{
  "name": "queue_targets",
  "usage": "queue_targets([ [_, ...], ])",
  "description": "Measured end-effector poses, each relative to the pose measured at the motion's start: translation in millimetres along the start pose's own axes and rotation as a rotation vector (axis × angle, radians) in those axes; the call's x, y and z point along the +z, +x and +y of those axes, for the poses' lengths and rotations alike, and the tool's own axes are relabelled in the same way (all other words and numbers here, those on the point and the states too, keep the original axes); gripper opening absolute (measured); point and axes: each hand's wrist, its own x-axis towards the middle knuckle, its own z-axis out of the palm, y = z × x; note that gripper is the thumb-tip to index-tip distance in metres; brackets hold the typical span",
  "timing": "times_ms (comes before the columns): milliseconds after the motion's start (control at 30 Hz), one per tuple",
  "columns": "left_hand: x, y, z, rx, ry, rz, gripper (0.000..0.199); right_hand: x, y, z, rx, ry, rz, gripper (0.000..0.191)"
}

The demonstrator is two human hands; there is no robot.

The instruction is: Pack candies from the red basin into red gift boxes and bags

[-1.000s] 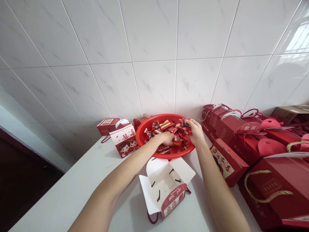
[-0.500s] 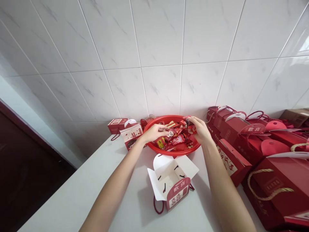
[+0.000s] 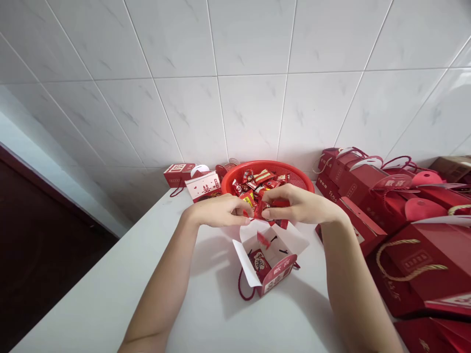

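Observation:
My left hand (image 3: 224, 211) hovers over the back left of a small open gift box (image 3: 281, 277), its fingers loosely bent and slightly apart, with nothing seen between them. Opposite it, my right hand (image 3: 298, 205) pinches a red wrapped candy (image 3: 260, 209) between thumb and fingers, in front of the basket. A blurred red candy (image 3: 263, 239) is in mid-air inside the box's opening. Lower in the box lies a dark red packet (image 3: 259, 264) with a white label. Behind the hands, the red plastic basket (image 3: 303, 179) holds several wrapped candies (image 3: 263, 176).
Many red gift boxes (image 3: 368, 189) crowd the right side, a large one with a rope handle (image 3: 412, 269) nearest. Two small boxes (image 3: 180, 174) stand at the back left. A tiled wall (image 3: 250, 108) bounds the white table (image 3: 206, 314) at the back.
Both hands have come from the basket toward me, over the gift box. The labelled packet is now in the box, and a red candy is dropping into it. The view has tilted down.

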Motion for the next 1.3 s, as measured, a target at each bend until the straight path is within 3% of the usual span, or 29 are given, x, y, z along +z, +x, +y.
queue_targets([
  [133, -1.3, -4, -3, -0.028, 0.011, -0.02, 0.032, 7, 2, -1, 0.058, -0.139, -0.168, 0.016],
  [333, 1.2, -5, -9, -0.043, -0.059, -0.016, 0.031, 17, 8, -2, 0.12, -0.304, -0.131, 0.019],
  [533, 3.7, -4, -4, 0.0, -0.077, -0.082, 0.023, 19, 7, -3, 0.031, -0.245, -0.252, 0.028],
  [833, 6.7, -8, 6, -0.043, 0.005, -0.062, 0.046, 5, -19, -13, 0.1, -0.221, -0.044, 0.029],
  [1033, 5.7, -13, 9, -0.018, 0.065, -0.101, 0.055, 10, -41, -13, 0.462, -0.394, 0.19, 0.033],
  [1167, 2.2, -19, 10, 0.045, 0.03, -0.114, 0.074, 19, -45, -15, 0.627, -0.475, 0.13, 0.029],
  [1300, 4.2, -20, 15, 0.064, 0.063, -0.13, 0.082, 26, -45, -21, 0.55, -0.413, 0.053, 0.033],
])
